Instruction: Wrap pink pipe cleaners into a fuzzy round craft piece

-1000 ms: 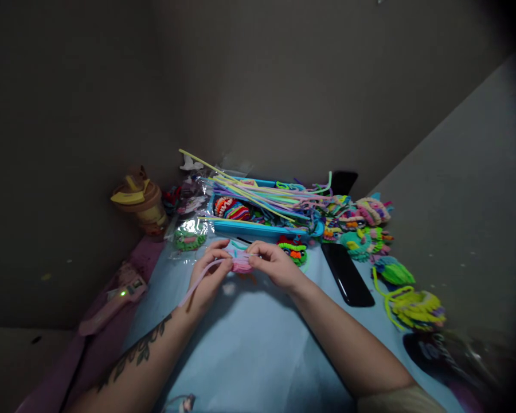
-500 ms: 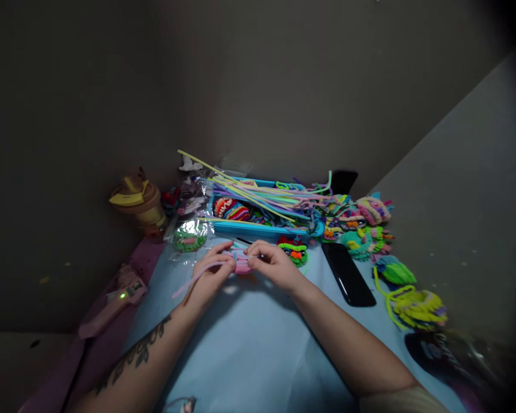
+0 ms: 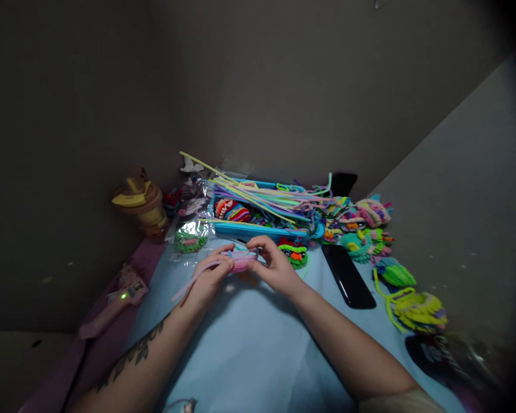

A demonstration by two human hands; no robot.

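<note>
Between my hands is a small pink and lilac pipe-cleaner piece [image 3: 241, 263], with pale blue strands along its top. My left hand [image 3: 212, 276] pinches its left end between thumb and fingers. A loose lilac strand [image 3: 193, 282] trails from there over that hand toward the lower left. The right hand [image 3: 275, 269] curls its thumb and forefinger around the piece's other end. Some orange bits [image 3: 247, 277] show just under it. Close behind my right hand sits a green and red pipe-cleaner figure [image 3: 296, 256] with eyes.
A blue tray [image 3: 258, 231] full of pipe cleaners [image 3: 266, 198] stands at the back. Right of it lie a black phone [image 3: 348, 278] and several colourful pipe-cleaner figures [image 3: 372, 212]. On the left are a lidded cup [image 3: 146, 209] and a pink glue gun [image 3: 116, 304].
My right hand has loosened and lifted its fingers slightly off the top, so more of the pink and lilac piece shows. My left hand keeps its pinch.
</note>
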